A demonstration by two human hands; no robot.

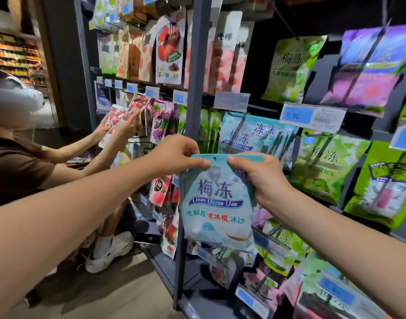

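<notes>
Status: we hold the pale blue bag (pixel 217 203) up in front of the rack, both hands on its top strip. The left hand (pixel 174 155) pinches the strip just left of the hang hole (pixel 214 158), thumb in front. The right hand (pixel 264 178) grips the top right corner, fingers curled round behind, thumb tip just right of the hole. So the hole sits free between our two thumbs.

The bag hangs upright, long axis vertical, print facing us. Its bottom is loose and touches nothing we can see.

Key relation: the matching blue bags (pixel 241 134) hang on the rack above and behind ours, slightly right, just right of the grey post (pixel 195 88). The peg carrying them is hidden by the bags, so we can't make out its tip.

Our read: the bag goes up and forward so the hole meets that peg. The right hand is nearer that row and the left steers the hole. Risk: small hole, thumbs crowding it.

Rack contents:
- green bags (pixel 326 162) right of the blue row
- price tag (pixel 312 116) above them, reading 7.90
- purple-pink bag (pixel 367 72) higher up

Far left, another person (pixel 15 166) handles red packets (pixel 119 120) at the next bay.
</notes>
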